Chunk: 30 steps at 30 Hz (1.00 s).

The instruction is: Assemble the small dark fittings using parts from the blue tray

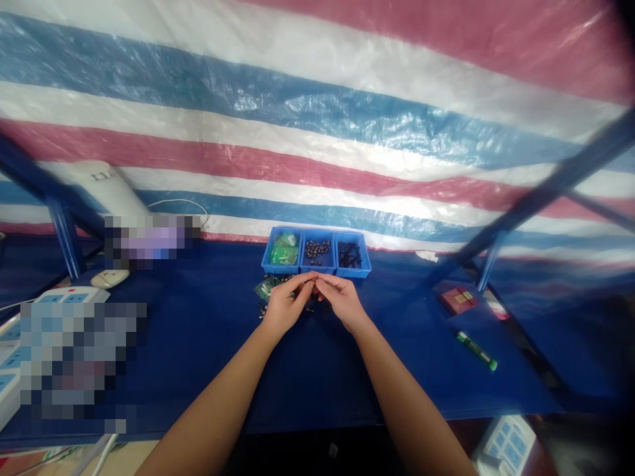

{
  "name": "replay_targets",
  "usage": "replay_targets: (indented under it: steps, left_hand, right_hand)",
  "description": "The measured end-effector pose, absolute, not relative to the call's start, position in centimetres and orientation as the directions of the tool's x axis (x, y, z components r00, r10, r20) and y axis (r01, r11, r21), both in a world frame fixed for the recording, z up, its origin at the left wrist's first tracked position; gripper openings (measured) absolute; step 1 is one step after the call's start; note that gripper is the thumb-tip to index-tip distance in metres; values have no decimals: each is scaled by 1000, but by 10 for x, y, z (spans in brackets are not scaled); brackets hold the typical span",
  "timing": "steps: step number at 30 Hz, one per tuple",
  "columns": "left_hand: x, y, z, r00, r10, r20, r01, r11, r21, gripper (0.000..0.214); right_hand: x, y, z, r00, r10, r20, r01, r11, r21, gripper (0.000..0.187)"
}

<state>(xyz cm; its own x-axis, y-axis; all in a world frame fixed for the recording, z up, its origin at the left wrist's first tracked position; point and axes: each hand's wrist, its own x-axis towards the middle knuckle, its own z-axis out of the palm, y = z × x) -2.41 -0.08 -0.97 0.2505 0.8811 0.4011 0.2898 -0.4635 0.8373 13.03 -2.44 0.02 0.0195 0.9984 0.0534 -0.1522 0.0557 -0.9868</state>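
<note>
My left hand and my right hand meet over the blue table, fingertips pinched together around something small. What they hold is mostly hidden by the fingers. Close beyond them stand three blue bins side by side. The left bin contains green pieces in clear plastic. Small dark and brassy metal parts lie in the middle bin, and black parts fill the right bin. A green packet and several small loose parts lie beside and under my hands.
At the right, a dark red box and a green tube lie on the blue table. White power strips are at the left. Blue metal posts flank the table, before a striped plastic sheet.
</note>
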Motion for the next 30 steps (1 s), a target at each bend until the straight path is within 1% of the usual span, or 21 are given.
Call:
replay_targets:
  steps: [5,8,13,15,18,23,26,28,30]
  left_hand:
    - [-24,-1,-11,230,885,405,332,-463,822,30]
    - [-24,-1,-11,215,881,422,338,-473,814,29]
    - [-23,-1,-10,211,883,419,346,-468,813,28]
    - [-23,-1,-10,209,882,422,349,-470,811,27]
    - [-23,-1,-11,196,877,439,352,-481,803,26]
    - [-23,0,-14,189,871,453,377,-490,786,26]
    - [-23,0,-14,225,876,426,399,-482,780,26]
    - [-23,0,-13,254,880,402,420,-474,774,26]
    - [-22,0,-12,272,879,392,440,-476,762,27]
  right_hand:
    - [128,-27,6,-18,1000,16,-216,11,-976,41]
    - [127,-27,6,-18,1000,5,-235,1,-972,39]
    - [127,-28,5,-51,999,6,-254,-7,-967,43]
    - [127,-28,5,-67,998,10,-250,-7,-968,43]
    - [127,-28,6,-58,998,1,-199,-10,-980,43]
    - [125,-26,0,46,999,1,-130,7,-991,43]
    - [124,-25,-2,117,993,26,-115,39,-993,39]
    - [125,-25,0,220,971,90,-51,104,-993,35]
    - [128,-26,3,360,909,208,87,189,-978,33]
